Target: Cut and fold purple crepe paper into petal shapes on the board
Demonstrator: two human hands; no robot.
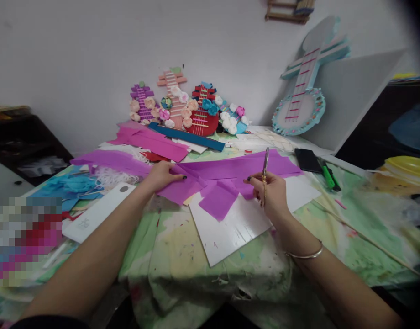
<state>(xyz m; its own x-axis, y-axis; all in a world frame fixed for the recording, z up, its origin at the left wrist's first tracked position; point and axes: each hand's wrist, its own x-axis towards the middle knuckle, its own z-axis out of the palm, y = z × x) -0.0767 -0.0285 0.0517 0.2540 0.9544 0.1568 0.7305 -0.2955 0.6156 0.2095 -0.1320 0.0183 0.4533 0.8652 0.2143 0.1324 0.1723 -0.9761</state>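
My left hand (164, 177) is closed on purple crepe paper (182, 188), its thumb and fingers pinching it near a fold. A long purple strip (227, 168) stretches rightward from there across the table. My right hand (270, 189) is wrapped around scissors (266, 162), with the blades pointing up and the handles partly hidden by the fingers. Its thumb and fingertip come close to the strip's lower edge; whether they touch it I cannot tell. A small purple piece (219, 201) lies between my hands on a glossy white board (227, 237).
Several decorated paper stringed instruments (203, 112) lean against the wall. A blue strip (189, 136) and pink paper (151, 142) lie behind my hands. Right of them are a black phone (308, 161), a green cutter (328, 176) and a thin stick (370, 240). A white box (100, 214) sits left.
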